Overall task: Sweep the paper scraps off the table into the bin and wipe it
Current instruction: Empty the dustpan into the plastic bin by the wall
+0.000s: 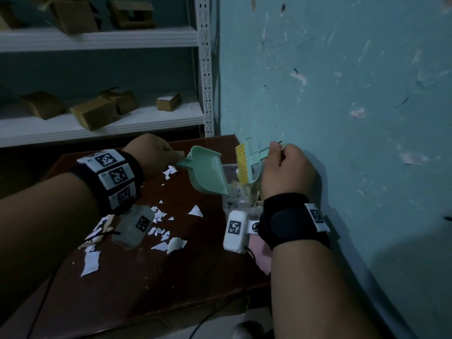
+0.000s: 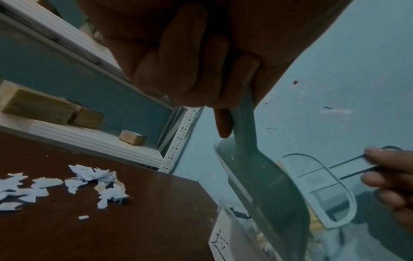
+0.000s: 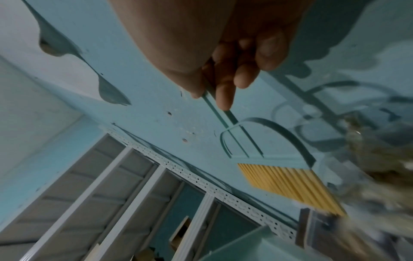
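Note:
My left hand point(image 1: 156, 152) grips the handle of a mint-green dustpan point(image 1: 208, 172), tilted mouth-down over a clear bin point(image 1: 230, 201) at the table's right edge against the wall. In the left wrist view the fingers point(image 2: 178, 58) curl round the dustpan point(image 2: 263, 185) handle. My right hand point(image 1: 286, 167) holds the thin handle of a small brush point(image 1: 245, 165) with yellow bristles, raised over the bin beside the pan; the brush point(image 3: 288, 183) shows in the right wrist view under the right hand point(image 3: 234, 70). White paper scraps point(image 1: 161, 228) lie scattered over the dark brown table point(image 1: 159, 285).
A white metal shelf unit point(image 1: 97, 118) with cardboard boxes stands behind the table. A scuffed blue wall point(image 1: 342, 94) runs along the right side. A pink thing point(image 1: 264, 255) lies at the table's right edge under my right wrist. Cables hang off the near edge.

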Tool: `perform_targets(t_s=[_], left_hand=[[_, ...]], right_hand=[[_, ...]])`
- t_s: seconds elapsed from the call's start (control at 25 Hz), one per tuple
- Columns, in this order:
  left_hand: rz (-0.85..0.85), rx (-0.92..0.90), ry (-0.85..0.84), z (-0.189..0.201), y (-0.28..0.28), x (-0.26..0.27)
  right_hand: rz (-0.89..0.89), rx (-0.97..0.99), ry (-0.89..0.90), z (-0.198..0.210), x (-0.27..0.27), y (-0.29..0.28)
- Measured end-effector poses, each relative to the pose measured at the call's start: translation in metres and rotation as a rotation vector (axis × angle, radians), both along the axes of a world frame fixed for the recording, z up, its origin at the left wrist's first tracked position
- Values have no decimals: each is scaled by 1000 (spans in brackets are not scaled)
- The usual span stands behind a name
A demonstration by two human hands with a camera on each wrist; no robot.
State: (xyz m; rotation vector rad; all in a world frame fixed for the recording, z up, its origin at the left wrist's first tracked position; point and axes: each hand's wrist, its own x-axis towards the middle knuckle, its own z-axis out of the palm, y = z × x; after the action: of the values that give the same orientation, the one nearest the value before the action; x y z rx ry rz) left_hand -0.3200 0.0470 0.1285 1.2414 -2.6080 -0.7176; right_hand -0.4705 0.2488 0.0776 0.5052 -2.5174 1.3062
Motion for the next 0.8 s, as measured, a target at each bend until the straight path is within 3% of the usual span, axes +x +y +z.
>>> perform_targets(t_s=[0.12, 0.36, 0.56, 0.8], left_hand=[[27, 52, 26, -2, 0, 5], [45, 91, 43, -8, 3, 7], [71, 108, 73, -9, 1, 13], [87, 144, 44, -22, -4, 28]], right_hand=[[-46, -7, 52, 4, -4, 6], [74, 319, -33, -16, -4, -3], [9, 43, 109, 4, 5, 2], [12, -136, 81, 5, 13, -1]])
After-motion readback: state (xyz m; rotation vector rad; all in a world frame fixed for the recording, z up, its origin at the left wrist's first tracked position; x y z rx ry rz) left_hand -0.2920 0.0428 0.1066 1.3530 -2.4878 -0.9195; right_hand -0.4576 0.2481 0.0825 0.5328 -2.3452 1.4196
